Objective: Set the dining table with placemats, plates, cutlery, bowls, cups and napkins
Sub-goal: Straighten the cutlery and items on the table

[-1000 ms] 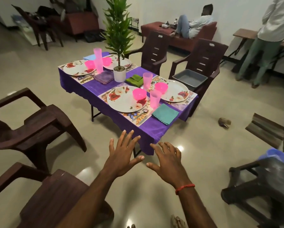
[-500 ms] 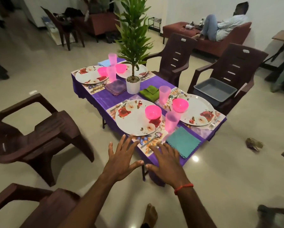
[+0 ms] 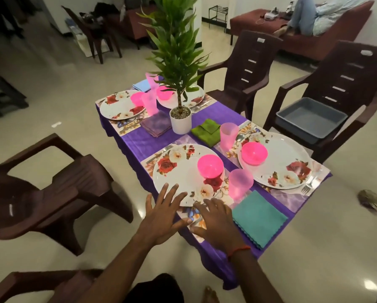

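Plate (image 3: 178, 171) lies dead ahead of both spread, empty hands: left hand (image 3: 161, 217) over its front rim, right hand (image 3: 215, 224) beside, over placemat (image 3: 189, 213) edge.

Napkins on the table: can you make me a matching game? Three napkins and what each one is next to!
Napkins: 1 teal napkin; 2 green napkin; 3 purple napkin.
Places: A between white pot and pink cup; B beside the right hand; C between white pot and far-left plate.
Pairs: 1-B; 2-A; 3-C.
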